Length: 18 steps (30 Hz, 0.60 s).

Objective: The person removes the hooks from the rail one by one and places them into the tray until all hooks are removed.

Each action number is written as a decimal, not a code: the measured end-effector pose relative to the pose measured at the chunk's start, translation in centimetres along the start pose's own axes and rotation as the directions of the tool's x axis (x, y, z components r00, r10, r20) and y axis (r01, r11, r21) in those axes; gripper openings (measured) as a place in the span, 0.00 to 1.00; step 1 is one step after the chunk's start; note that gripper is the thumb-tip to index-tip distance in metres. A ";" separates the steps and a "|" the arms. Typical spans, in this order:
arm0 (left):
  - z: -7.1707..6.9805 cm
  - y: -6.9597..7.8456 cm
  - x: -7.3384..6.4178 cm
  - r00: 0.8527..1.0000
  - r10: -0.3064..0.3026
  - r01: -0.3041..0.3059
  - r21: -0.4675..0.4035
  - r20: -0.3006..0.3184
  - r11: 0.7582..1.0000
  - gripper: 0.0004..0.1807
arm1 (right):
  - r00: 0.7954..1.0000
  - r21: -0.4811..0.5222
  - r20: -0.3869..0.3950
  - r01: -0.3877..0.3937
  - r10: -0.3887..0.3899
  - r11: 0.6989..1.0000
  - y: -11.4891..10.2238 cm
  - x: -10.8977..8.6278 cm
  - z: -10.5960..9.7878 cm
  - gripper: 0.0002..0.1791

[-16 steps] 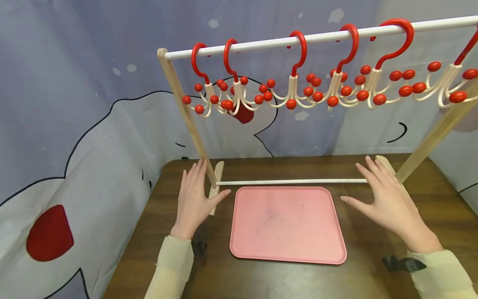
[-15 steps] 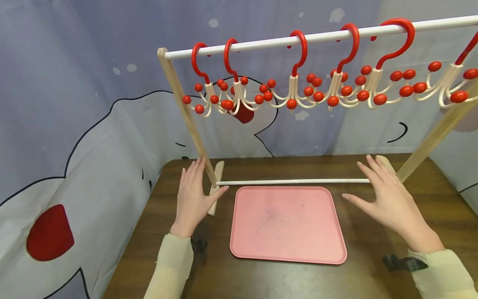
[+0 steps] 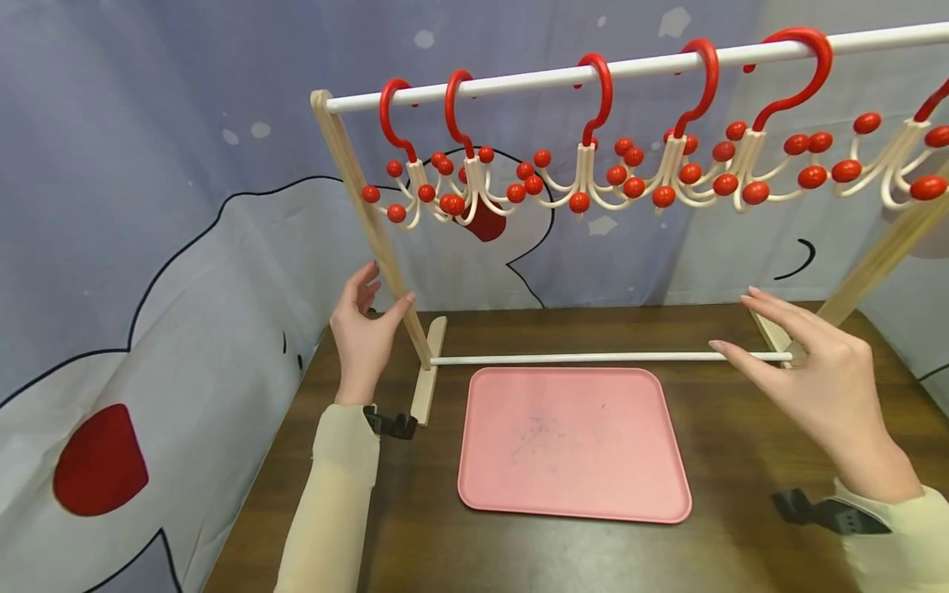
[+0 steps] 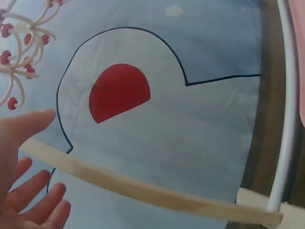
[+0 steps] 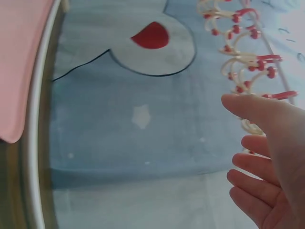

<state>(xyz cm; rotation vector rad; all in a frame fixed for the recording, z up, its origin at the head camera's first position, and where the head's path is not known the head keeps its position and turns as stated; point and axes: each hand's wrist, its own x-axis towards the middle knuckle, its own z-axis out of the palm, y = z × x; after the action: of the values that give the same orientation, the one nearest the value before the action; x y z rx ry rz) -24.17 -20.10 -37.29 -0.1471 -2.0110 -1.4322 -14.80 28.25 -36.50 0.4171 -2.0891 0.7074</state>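
A clothes rack with a white top rail (image 3: 519, 82) stands behind a pink tray (image 3: 571, 445). Several octopus-shaped hangers with red hooks hang from the rail, among them a middle hanger (image 3: 584, 169). My left hand (image 3: 363, 338) is at the rack's left wooden post (image 3: 371, 222), its fingers spread loosely on either side of it. In the left wrist view the post (image 4: 128, 186) passes between thumb and fingers. Over by the right wooden post (image 3: 882, 255), my right hand (image 3: 830, 371) is held with thumb and fingers apart, nothing between them.
A white lower bar (image 3: 593, 358) joins the rack's feet, the left foot (image 3: 426, 379) lying beside the tray. All this stands on a brown wooden table (image 3: 578, 556). Close behind hangs a patterned curtain (image 3: 222, 288).
My left hand has risen to the left post, its fingers now bent. My right hand has moved right, toward the right post, and turned. The hangers shift only slightly in view.
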 end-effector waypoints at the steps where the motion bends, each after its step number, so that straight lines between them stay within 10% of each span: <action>1: 0.1 0.1 0.3 1.000 -0.016 0.016 -0.026 0.001 1.000 0.34 | 1.000 0.008 -0.019 -0.003 0.003 1.000 -0.3 0.2 -0.2 0.31; 12: 0.8 0.0 2.0 0.998 -0.052 0.047 -0.112 -0.039 0.993 0.27 | 0.984 0.120 -0.097 -0.135 0.148 0.983 -3.4 2.0 -3.0 0.26; 18: 0.8 -0.1 2.1 0.997 -0.035 0.028 -0.105 -0.062 0.994 0.26 | 0.938 0.246 -0.075 -0.312 0.339 0.918 -2.5 2.8 -4.5 0.27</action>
<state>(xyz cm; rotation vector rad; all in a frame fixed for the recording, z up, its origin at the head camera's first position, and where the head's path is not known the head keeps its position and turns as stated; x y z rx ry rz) -26.22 -19.99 -36.37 -0.1133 -1.8957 -1.5438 -12.29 28.98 -31.30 0.1457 -1.9916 1.1524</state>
